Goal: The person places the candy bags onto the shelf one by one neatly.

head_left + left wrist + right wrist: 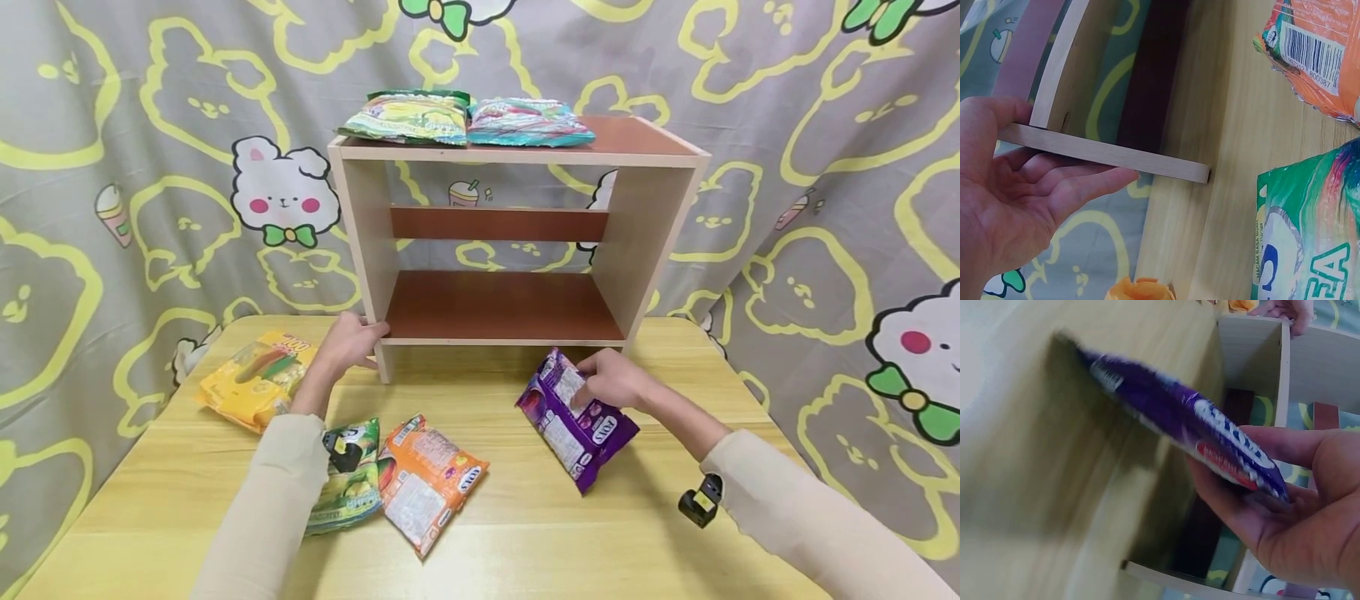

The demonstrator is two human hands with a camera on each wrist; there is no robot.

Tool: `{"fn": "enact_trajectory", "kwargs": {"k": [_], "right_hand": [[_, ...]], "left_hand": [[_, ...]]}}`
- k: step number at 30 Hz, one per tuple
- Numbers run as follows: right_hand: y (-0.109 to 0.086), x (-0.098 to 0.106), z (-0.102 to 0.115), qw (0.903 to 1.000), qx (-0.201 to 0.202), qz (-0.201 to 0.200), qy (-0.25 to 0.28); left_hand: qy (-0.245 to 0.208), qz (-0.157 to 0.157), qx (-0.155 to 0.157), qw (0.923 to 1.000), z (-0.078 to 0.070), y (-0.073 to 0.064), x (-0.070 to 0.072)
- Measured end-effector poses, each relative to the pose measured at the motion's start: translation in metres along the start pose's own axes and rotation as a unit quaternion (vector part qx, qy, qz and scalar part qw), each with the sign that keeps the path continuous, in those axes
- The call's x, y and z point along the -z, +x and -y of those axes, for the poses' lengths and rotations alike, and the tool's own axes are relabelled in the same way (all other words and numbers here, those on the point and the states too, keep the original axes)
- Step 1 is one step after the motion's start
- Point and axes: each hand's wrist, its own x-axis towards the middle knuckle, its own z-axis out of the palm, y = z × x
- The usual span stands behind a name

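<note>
My left hand grips the left side panel of a small wooden shelf. In the left wrist view its thumb lies by the lower board and its fingers run along the outer face of the panel. My right hand holds a purple candy bag by its side, in front of the shelf's right end. The right wrist view shows the purple bag tilted between thumb and fingers, its far end close over the table. An orange candy bag lies between the hands.
A green bag, partly under my left forearm, touches the orange one. The yellow bag lies at the table's left. On the shelf top sit a yellow-green bag and a teal bag. A patterned curtain hangs behind.
</note>
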Motion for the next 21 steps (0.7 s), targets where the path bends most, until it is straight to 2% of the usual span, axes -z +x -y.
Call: {"fn": "enact_trajectory", "kwargs": {"k": [3, 6, 9, 13, 15, 18, 21], "right_hand": [[0.002, 0.004, 0.003, 0.9982, 0.024, -0.024, -0.049], [0.003, 0.006, 0.007, 0.9915, 0.042, -0.063, -0.106], [0.005, 0.005, 0.009, 0.9768, 0.071, -0.102, -0.174], [0.006, 0.001, 0.009, 0.9571, 0.108, -0.138, -0.231], [0.005, -0.002, 0.010, 0.9514, 0.120, -0.144, -0.244], [0.004, -0.005, 0.012, 0.9553, 0.113, -0.124, -0.244], [0.002, -0.006, 0.015, 0.9674, 0.084, -0.078, -0.226]], "left_hand": [[-0.001, 0.000, 0.003, 1.0000, 0.000, 0.001, 0.000], [-0.001, 0.001, 0.003, 1.0000, -0.001, 0.001, -0.001], [0.003, 0.000, 0.003, 1.0000, -0.001, 0.000, -0.001], [0.006, -0.002, 0.004, 1.0000, 0.000, -0.001, 0.000], [0.005, -0.001, 0.004, 1.0000, 0.000, -0.001, 0.000], [0.002, 0.002, 0.000, 1.0000, 0.001, -0.002, 0.000], [-0.001, 0.004, -0.001, 1.0000, 0.000, -0.001, -0.001]]}}
